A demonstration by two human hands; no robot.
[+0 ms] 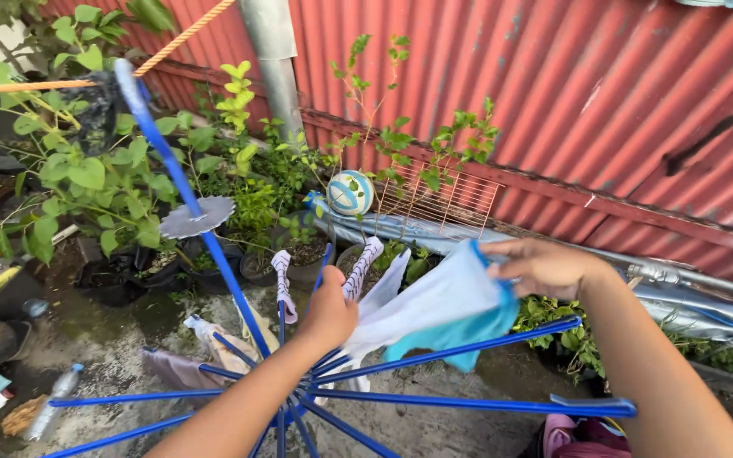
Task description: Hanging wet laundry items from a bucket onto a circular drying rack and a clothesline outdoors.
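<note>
A light blue cloth (443, 309) lies draped over one arm of a blue drying rack (434, 352), its long side running from the rack's hub out toward the right. The left hand (328, 312) is closed on the cloth's near end by the hub; the right hand (545, 267) pinches its far end. Below is wet concrete ground (112, 348), backed by a red corrugated wall (604, 102). Socks (282, 280) hang on nearer arms; potted plants (112, 187) and a ball (350, 192) stand behind.

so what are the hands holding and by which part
Both hold one light blue cloth over the blue drying rack: the right hand pinches its upper right edge, the left hand grips its left end.
</note>
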